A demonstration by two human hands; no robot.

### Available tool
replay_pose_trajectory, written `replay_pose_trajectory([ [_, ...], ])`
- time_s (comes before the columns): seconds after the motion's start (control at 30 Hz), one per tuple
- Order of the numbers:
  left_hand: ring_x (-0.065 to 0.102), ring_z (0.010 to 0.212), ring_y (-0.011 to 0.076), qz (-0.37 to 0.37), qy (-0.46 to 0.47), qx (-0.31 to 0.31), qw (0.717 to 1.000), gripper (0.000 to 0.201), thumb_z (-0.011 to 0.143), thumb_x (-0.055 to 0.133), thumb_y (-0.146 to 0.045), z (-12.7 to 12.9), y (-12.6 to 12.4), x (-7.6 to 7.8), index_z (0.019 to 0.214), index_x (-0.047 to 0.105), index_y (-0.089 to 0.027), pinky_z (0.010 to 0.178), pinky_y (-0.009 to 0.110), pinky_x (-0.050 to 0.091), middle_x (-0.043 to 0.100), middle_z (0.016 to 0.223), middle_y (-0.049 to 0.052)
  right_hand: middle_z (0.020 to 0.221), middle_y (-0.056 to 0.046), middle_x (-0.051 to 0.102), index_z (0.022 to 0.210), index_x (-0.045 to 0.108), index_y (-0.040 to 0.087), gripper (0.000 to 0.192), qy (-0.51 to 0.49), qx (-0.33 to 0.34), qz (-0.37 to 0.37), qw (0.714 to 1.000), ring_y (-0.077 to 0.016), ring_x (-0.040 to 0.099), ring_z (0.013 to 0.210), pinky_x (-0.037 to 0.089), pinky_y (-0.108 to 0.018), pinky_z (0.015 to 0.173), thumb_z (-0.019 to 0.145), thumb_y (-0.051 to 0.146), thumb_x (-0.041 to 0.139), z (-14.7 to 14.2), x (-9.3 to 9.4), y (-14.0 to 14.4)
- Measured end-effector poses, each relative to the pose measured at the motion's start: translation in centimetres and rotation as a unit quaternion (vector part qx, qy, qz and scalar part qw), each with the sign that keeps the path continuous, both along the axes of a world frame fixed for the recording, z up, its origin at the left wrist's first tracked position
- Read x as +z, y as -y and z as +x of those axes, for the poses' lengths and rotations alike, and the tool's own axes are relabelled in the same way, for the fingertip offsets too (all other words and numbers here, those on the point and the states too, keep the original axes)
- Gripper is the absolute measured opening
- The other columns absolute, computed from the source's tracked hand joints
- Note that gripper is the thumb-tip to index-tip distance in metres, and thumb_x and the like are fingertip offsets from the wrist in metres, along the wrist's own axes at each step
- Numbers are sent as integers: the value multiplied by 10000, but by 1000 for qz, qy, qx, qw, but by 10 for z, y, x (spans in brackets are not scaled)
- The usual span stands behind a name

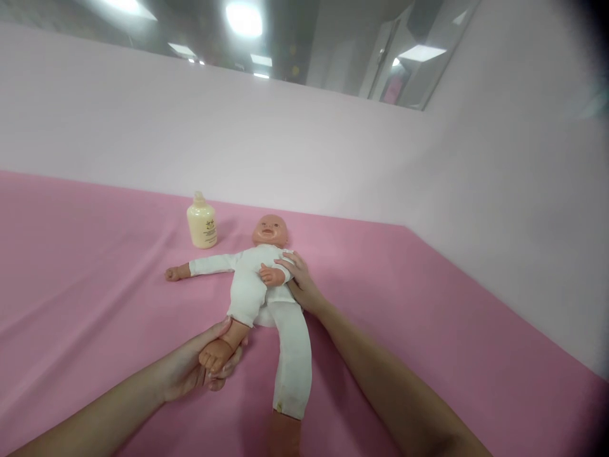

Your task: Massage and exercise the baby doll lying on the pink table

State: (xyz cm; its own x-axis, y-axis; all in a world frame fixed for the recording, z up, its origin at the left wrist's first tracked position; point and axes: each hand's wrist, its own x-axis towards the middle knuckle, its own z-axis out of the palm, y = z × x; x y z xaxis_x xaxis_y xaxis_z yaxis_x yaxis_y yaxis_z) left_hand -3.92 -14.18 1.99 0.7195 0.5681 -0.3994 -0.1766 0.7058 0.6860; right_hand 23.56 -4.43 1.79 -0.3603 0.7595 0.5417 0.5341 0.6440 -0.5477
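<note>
On pink cloth — one doll, one bottle; left fingers clasping foot, right flat.

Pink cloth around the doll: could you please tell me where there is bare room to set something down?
The pink cloth lies bare right of the right hand, out to the pale wall, and far left of the cream plastic lotion bottle. It is crowded around the white-suited baby doll: bottle beside its head, left hand gripping its bare foot, right hand at its side.

— What sort of room is this?
— A training or care-practice studio: pink-draped table, plain partition walls at twelve o'clock, office ceiling lights above, a practice baby doll.
</note>
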Motion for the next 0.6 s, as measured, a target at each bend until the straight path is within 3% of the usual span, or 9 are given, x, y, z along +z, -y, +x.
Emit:
replay_pose_trajectory([
  [0.27,298,501,109,28,-22,-7,999,562,809,502,-694,1,2,-1,931,604,-155,492,257,271,446,590,-15,1439,-63,433,1316,544,311,393,-19,9,-1,1000,-234,301,1410,167,-518,1208,952,266,403,1,-1,-1],
  [0.4,410,559,142,40,-41,1,998,518,782,565,-670,0,6,-7,927,630,-177,521,269,309,526,654,19,1394,-69,484,1278,564,290,367,-105,-2,-23,994,-217,368,1369,239,-469,1193,929,289,452,3,-4,-4],
  [0.5,472,610,162,66,-22,-15,997,507,756,613,-663,-5,9,-6,931,634,-187,545,274,344,570,687,36,1377,-56,521,1291,537,286,394,-203,-37,-88,974,-211,440,1315,333,-442,1145,901,323,501,4,-5,-7],
  [0.6,522,629,169,101,23,-96,990,532,684,713,-635,-9,10,1,920,644,-164,590,286,400,599,681,41,1302,-44,589,1309,494,293,449,-319,-76,-182,927,-214,551,1196,464,-427,1027,873,385,544,5,-7,-11],
])
